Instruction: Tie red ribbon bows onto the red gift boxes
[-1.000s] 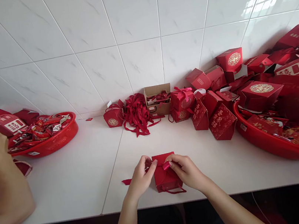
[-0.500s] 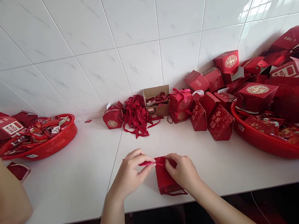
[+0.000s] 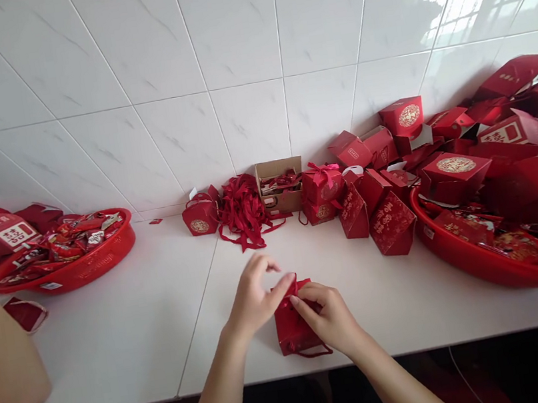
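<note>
A small red box point(image 3: 295, 329) with a cord handle lies on the white table near its front edge. Red ribbon point(image 3: 289, 287) rises at the box's far end. My right hand point(image 3: 327, 314) pinches the ribbon between thumb and index finger over the box's right side. Just left of it, my left hand point(image 3: 257, 295) is raised with thumb and fingers apart, the thumb tip against the ribbon. The rest of the ribbon is partly hidden by my fingers.
Along the wall are a ribbon pile point(image 3: 244, 208), an open cardboard box point(image 3: 282, 204) and red boxes point(image 3: 393, 223). Red basins of packets stand left point(image 3: 101, 261) and right point(image 3: 480, 261). Another person's arm point(image 3: 6, 355) is at far left.
My left hand has let go of the ribbon end it pinched, opened and moved right over the box. My right hand stays at the ribbon. The whole view has shifted slightly.
</note>
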Tool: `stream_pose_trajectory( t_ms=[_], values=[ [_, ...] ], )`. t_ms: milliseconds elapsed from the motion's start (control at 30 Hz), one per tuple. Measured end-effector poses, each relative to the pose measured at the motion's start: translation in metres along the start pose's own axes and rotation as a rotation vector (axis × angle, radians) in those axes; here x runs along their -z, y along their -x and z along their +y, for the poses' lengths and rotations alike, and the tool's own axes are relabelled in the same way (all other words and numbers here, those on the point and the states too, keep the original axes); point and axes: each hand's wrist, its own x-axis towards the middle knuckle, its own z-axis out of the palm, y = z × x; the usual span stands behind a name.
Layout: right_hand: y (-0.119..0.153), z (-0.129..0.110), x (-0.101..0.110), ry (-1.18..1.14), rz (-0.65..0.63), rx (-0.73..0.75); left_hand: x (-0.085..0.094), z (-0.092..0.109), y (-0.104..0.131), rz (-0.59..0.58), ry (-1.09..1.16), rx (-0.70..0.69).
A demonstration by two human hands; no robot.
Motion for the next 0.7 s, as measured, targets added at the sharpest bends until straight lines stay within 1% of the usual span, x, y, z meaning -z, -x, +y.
stream_pose_trajectory(
  t_ms=[33,67,100,133,200,300,367,433,533,633,700],
  values=[
    [0.000,0.000,0.000,-0.020,-0.007,0.007,0.002,-0.001,0.011,-0.099,0.084,0.041],
    [0.000,0.000,0.001,-0.030,-0.012,0.008,0.002,-0.003,0.020,-0.166,0.141,0.078],
    [0.001,0.001,0.001,-0.031,-0.016,0.006,0.002,-0.004,0.029,-0.202,0.178,0.109],
    [0.001,0.001,0.002,-0.026,-0.019,0.002,0.000,-0.006,0.036,-0.200,0.198,0.133],
    [0.002,0.002,0.001,-0.020,-0.020,-0.015,-0.007,-0.011,0.044,-0.123,0.227,0.146],
    [0.003,0.004,-0.002,-0.046,-0.002,-0.050,-0.019,-0.016,0.049,-0.004,0.287,0.091],
    [0.005,0.005,-0.004,-0.082,0.035,-0.075,-0.026,-0.018,0.051,0.076,0.310,0.055],
    [0.006,0.005,-0.005,-0.128,0.073,-0.112,-0.032,-0.018,0.053,0.124,0.318,0.044],
    [0.007,0.007,-0.004,-0.152,0.108,-0.120,-0.037,-0.015,0.055,0.117,0.298,0.067],
    [0.007,0.009,-0.001,-0.089,0.124,-0.037,-0.039,-0.010,0.053,0.076,0.265,0.086],
    [0.008,0.011,0.001,-0.040,0.134,-0.014,-0.040,-0.008,0.051,0.066,0.262,0.080]
  ],
)
